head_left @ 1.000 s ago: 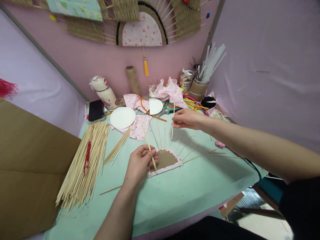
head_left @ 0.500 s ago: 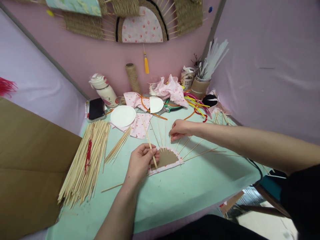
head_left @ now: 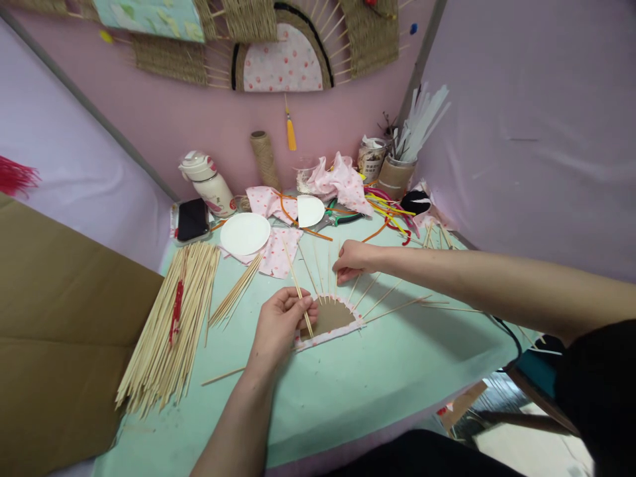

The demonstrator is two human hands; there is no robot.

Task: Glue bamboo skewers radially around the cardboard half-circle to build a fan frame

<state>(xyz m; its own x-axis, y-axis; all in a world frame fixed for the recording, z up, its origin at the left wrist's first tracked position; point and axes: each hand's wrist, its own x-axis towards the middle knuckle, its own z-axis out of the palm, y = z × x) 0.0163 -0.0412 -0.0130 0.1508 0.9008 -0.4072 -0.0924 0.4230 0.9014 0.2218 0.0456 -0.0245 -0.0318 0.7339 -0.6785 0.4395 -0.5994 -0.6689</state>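
A half-round brown card piece point(head_left: 330, 318) with a pink spotted cloth rim lies on the green tabletop, and several thin sticks fan out from its curved edge. Over its left end, my left hand point(head_left: 288, 315) is closed on a few sticks pinched between thumb and fingers. My right hand point(head_left: 352, 260) is closed on one stick that stands out from the top of the curve; its fingertips are pressed together. One loose stick point(head_left: 223, 376) lies partly behind my left forearm.
On the left lie a big pile of sticks point(head_left: 169, 324), a smaller bundle point(head_left: 236, 291) and a cardboard sheet point(head_left: 59, 331). Behind are a phone point(head_left: 193, 220), a bottle point(head_left: 209, 182), a white disc point(head_left: 245, 233), twine point(head_left: 265, 159), pliers point(head_left: 342, 216) and a stick holder point(head_left: 396, 175).
My right hand has shifted slightly left with its stick. My left hand keeps its hold on the sticks. The view has tilted up slightly.
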